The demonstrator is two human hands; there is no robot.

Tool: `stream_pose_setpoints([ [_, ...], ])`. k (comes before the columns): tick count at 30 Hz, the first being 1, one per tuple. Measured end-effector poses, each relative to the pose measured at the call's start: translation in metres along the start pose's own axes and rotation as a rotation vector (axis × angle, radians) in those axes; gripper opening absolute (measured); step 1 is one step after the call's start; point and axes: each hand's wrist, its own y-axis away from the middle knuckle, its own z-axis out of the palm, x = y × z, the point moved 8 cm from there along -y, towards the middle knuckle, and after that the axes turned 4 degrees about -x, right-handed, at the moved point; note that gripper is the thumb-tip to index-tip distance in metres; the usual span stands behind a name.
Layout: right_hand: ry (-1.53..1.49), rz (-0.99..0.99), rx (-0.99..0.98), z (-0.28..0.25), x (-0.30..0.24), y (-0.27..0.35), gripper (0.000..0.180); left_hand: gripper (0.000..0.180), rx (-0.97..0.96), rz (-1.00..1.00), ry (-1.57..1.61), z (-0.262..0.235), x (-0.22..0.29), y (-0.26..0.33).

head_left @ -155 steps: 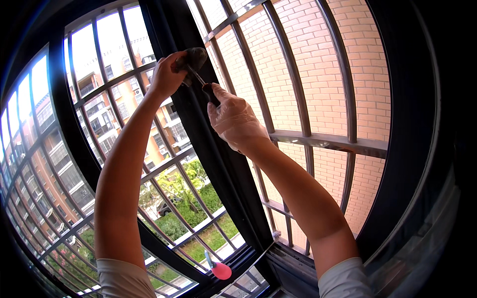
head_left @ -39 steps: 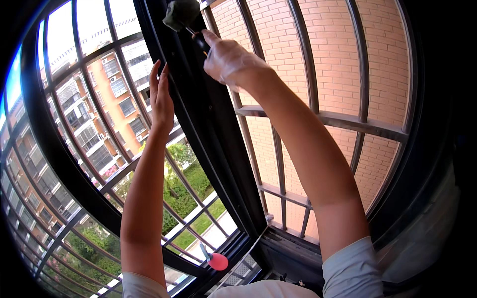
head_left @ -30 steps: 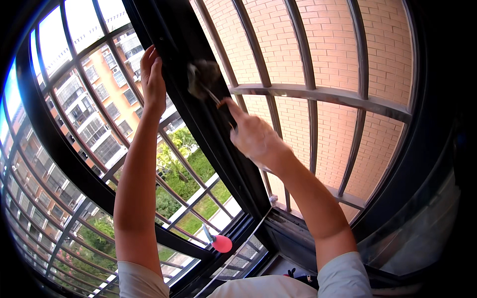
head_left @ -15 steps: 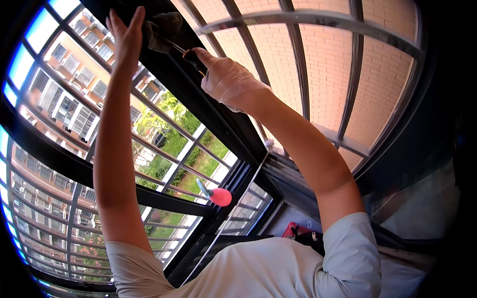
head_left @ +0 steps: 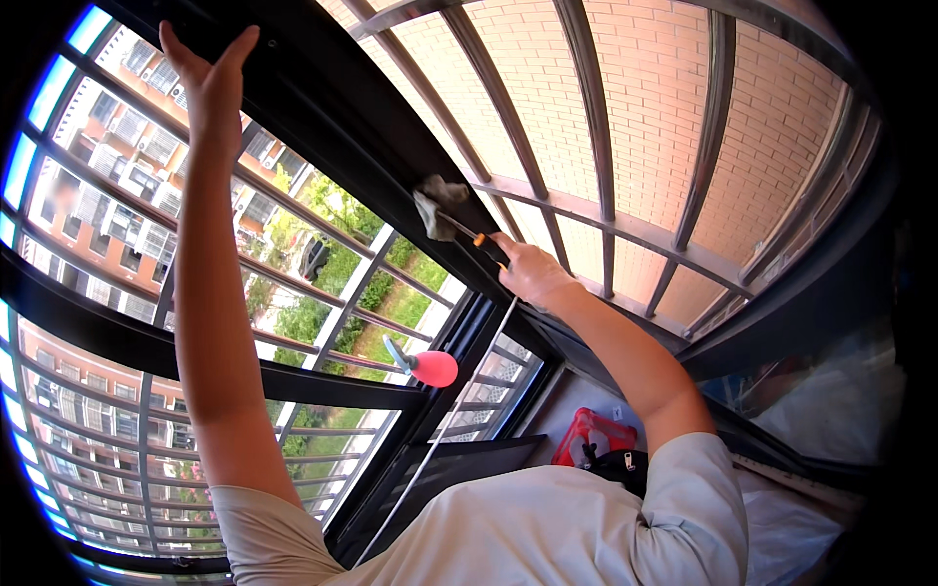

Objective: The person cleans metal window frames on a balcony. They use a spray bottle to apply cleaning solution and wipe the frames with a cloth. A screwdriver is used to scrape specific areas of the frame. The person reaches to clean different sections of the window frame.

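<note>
My left hand [head_left: 213, 83] is raised high with fingers apart, its palm resting on the window glass beside the dark upright frame [head_left: 342, 117]. My right hand [head_left: 532, 275] grips the black handle of a screwdriver [head_left: 467, 232] with an orange collar. The tool's tip is wrapped in a grey rag [head_left: 437, 202] that presses against the dark frame. Outside the opening run metal security bars [head_left: 596, 146] in front of a brick wall.
A pink bulb with a grey nozzle [head_left: 426, 366] sticks out near the lower frame. A thin white cord [head_left: 459, 400] hangs down from my right hand. A red and black bag [head_left: 598, 447] lies on the sill below. Buildings and trees show through the glass.
The view has tilted further. My right hand has slid the rag-wrapped screwdriver down along the frame, away from my left hand, which stays flat on the glass.
</note>
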Motion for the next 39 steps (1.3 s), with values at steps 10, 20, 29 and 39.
stream_pose_setpoints([
  [10, 0.074, -0.024, 0.122, -0.038, -0.001, 0.019, 0.045, 0.021, -0.445, 0.431, -0.164, 0.089, 0.045, 0.186],
  [20, -0.184, -0.181, 0.194, -0.077, -0.012, 0.026, 0.037, 0.026, -0.657, -0.175, -0.125, 0.145, -0.048, 0.231],
  [29, -0.148, -0.161, 0.195, 0.038, 0.064, 0.012, 0.038, 0.012, -0.626, -0.177, -0.09, 0.204, -0.069, 0.303],
  [39, -0.151, 0.012, 0.019, 0.122, 0.137, 0.019, 0.042, 0.018, -0.647, -0.334, 0.047, 0.257, -0.103, 0.409],
])
